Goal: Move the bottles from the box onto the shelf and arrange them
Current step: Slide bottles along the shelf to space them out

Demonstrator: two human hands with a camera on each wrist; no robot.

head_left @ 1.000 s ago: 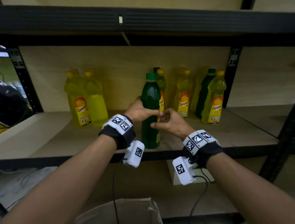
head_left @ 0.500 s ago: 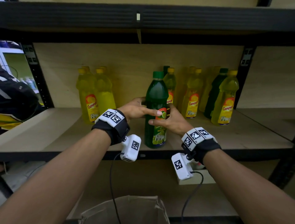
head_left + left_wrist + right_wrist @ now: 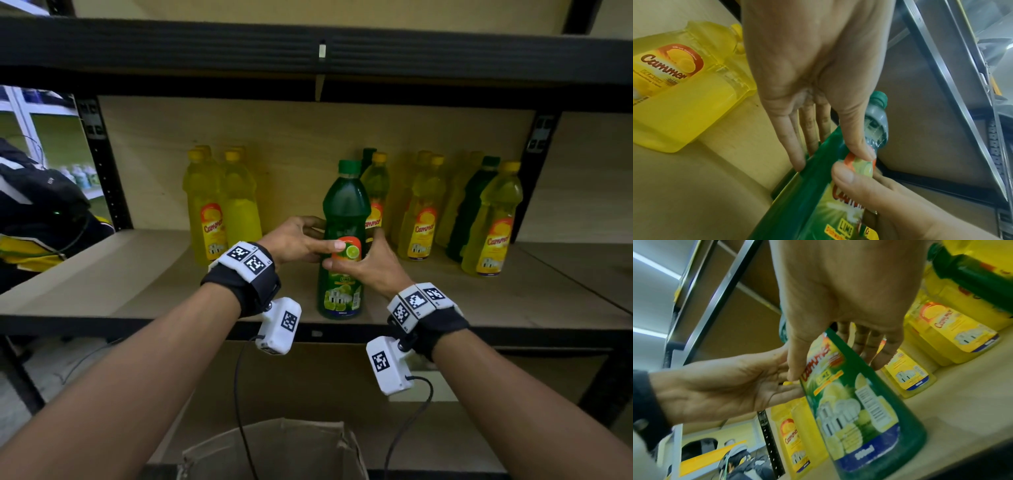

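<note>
A dark green lime bottle (image 3: pixel 342 209) stands upright near the front edge of the wooden shelf (image 3: pixel 137 291), label facing me. My left hand (image 3: pixel 308 241) grips its left side, thumb pressed on the label's top. My right hand (image 3: pixel 364 265) grips its right side, thumb on the label just below. In the left wrist view the left fingers (image 3: pixel 797 146) lie behind the green bottle (image 3: pixel 807 203). In the right wrist view the right fingers (image 3: pixel 879 350) reach behind the bottle (image 3: pixel 859 410). The cardboard box (image 3: pixel 281 448) sits open below; its inside is hidden.
Two yellow bottles (image 3: pixel 209 212) stand at the back left. Several yellow bottles (image 3: pixel 421 219) and a dark green one (image 3: pixel 472 205) stand at the back right. The black upper shelf beam (image 3: pixel 308 48) runs overhead. Black uprights (image 3: pixel 102 164) frame the bay.
The green bottle has turned on the shelf so its label now faces me. Both hands stayed on it, thumbs now on the label.
</note>
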